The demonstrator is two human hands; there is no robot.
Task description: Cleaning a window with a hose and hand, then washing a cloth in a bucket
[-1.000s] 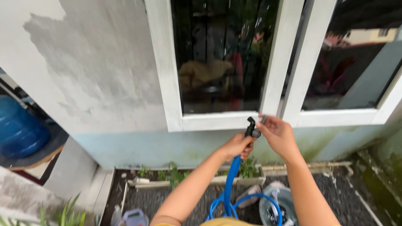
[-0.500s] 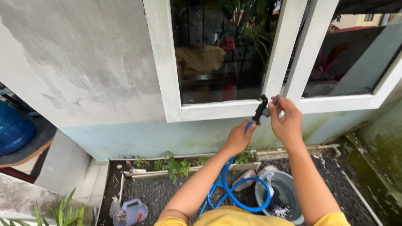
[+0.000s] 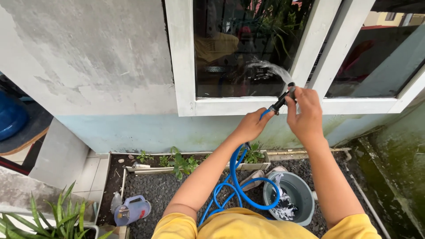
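Below our hands, a grey bucket (image 3: 295, 194) sits on dark gravel, the blue hose (image 3: 237, 186) looping beside it and rising to our grip. Our left hand (image 3: 251, 126) closes round the hose just behind the black spray nozzle (image 3: 281, 101), steadying it; our right hand (image 3: 303, 116) clasps the nozzle head, seemingly pressing its trigger. Beyond, a water jet (image 3: 270, 68) arcs onto the dark window pane (image 3: 243, 48).
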